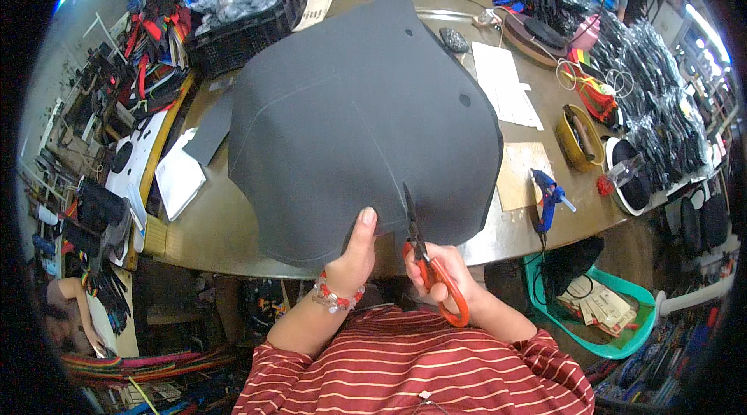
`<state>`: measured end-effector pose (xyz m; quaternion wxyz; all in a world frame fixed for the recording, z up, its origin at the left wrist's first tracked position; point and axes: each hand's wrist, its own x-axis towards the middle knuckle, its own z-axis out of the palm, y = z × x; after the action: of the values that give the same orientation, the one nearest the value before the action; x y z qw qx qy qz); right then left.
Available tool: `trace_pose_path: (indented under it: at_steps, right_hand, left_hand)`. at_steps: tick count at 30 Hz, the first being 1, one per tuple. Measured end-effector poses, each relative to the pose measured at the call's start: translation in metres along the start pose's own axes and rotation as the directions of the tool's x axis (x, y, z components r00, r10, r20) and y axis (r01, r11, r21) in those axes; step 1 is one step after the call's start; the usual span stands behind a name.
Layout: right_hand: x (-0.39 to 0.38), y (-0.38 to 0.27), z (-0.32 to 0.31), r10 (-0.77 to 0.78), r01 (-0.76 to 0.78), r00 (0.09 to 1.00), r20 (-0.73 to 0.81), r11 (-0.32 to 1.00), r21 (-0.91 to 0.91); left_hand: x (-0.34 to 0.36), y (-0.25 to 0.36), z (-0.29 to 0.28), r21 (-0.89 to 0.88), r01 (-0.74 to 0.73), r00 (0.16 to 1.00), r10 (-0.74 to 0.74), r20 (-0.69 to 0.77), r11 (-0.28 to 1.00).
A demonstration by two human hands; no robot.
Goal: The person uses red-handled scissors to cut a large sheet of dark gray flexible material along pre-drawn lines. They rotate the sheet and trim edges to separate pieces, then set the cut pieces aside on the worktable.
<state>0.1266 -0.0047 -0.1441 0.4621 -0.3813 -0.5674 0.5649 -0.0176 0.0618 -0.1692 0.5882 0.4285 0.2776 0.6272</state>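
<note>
A large dark grey foam sheet (327,135) with curved edges and faint chalk lines spreads before me over the metal-topped table. My left hand (354,255) grips its near edge, thumb on top and fingers hidden underneath. In my right hand (447,275) is a pair of scissors (416,240) with orange handles. Their dark blades lie at the near edge, along a chalk line, with the tip pointing away from me. Two small round marks show toward the sheet's right side.
Right of the sheet are white paper pieces (504,88), a blue glue gun (549,199) on a tan board and a yellow basket (580,139). A black crate (249,38) of plastic-wrapped goods stands far left. A green tub (615,345) sits below right. Other people are across the table.
</note>
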Motion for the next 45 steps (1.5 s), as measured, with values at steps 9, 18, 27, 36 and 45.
trace_pose_path:
  at_steps: [9, 18, 27, 36, 45]
  right_hand:
    - [-0.004, 0.0, 0.002, -0.043, 0.04, 0.998, -0.05, 0.997, -0.064]
    - [-0.006, -0.006, 0.002, 0.022, -0.027, 0.998, -0.052, 0.995, -0.094]
    - [-0.001, -0.01, 0.002, -0.073, 0.067, 0.995, -0.075, 0.995, -0.074]
    - [-0.002, -0.014, -0.009, -0.147, 0.127, 0.985, -0.086, 0.971, -0.201]
    - [-0.026, -0.007, -0.072, -0.314, 0.238, 0.948, -0.04, 0.79, -0.565]
  left_hand:
    - [-0.001, 0.009, 0.004, -0.029, -0.045, 0.989, 0.049, 0.14, 0.999]
    - [-0.004, 0.015, 0.007, 0.054, -0.061, 0.992, 0.054, 0.114, 0.997]
    - [-0.017, -0.011, -0.021, 0.4, -0.029, 0.988, -0.034, 0.15, 0.916]
    - [-0.01, -0.005, -0.02, 0.296, -0.157, 0.931, 0.042, 0.362, 0.942]
    - [0.042, 0.012, -0.12, -0.105, -0.108, 0.989, 0.117, 0.088, 0.989]
